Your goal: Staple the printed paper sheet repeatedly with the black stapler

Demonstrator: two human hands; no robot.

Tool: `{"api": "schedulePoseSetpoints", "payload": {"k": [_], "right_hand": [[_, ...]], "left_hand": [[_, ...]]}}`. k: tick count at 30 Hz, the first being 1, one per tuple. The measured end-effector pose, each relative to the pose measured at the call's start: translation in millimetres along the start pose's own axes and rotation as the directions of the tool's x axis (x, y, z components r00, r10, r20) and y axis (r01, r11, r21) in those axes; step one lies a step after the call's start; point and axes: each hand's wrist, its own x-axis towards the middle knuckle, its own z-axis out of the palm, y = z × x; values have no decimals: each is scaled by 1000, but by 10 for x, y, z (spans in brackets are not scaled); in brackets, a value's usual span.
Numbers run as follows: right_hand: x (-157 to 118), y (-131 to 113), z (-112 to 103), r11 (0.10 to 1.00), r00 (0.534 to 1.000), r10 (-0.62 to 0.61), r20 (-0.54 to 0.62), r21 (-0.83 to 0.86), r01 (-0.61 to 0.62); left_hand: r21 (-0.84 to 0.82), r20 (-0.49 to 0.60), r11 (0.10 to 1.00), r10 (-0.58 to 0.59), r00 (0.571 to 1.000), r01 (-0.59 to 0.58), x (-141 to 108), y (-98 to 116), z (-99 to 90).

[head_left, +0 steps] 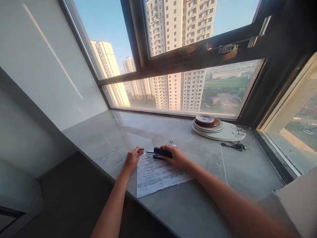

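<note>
A black stapler (pixel 162 152) lies over the top part of a printed sheet of paper (pixel 158 175), and my right hand (pixel 175 155) is wrapped around its right end. From the stapler's left end a thin silver metal part sticks out. My left hand (pixel 133 158) is closed in a pinch just left of that metal part, by the paper's top left corner. Whatever is between its fingertips is too small to make out. Two small dark pieces (pixel 171 141) lie on the sill just beyond the stapler.
The grey stone sill (pixel 99 138) runs beneath a dark-framed window. Stacked round plates or mats (pixel 208 125) stand at the back right, with a bunch of keys (pixel 236 146) in front. The sill's front edge drops off at the lower left.
</note>
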Motion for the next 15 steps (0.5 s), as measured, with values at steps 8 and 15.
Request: {"api": "schedulePoseSetpoints", "payload": {"k": [8,15], "right_hand": [[-10,81,22,998,999,-37,11,-58,38],[-25,37,71,989,999,-49,14,-142,51]], "left_hand": [[-10,44,997,71,997,-70,-44,151,-29],[-44,40,993,110,993,-108,-54,215,-43]]}}
